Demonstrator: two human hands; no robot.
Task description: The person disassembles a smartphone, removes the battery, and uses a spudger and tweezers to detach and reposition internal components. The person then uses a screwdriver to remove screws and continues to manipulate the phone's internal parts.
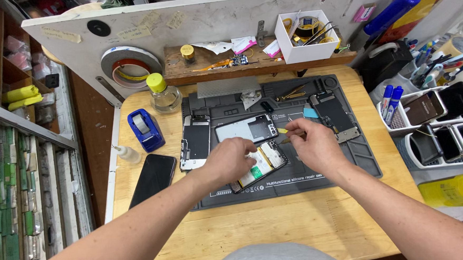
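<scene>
Opened phone (260, 168), back off, green-and-white battery showing, flat on grey mat (349, 166). Left hand (228, 161) pressing it, grip closed; right hand (311, 144) pinching tweezers (287, 139).

Just one view here, worn on the person's head, looking steeply down and forward at the desk (310, 221) from close up. Both forearms come in from the bottom edge toward the middle of the frame. The back board (210, 28) fills the top, and the far left looks like shelving, hard to tell.

Opened phone (262, 165) — internals exposed, lying tilted on grey mat (323, 175).
</scene>
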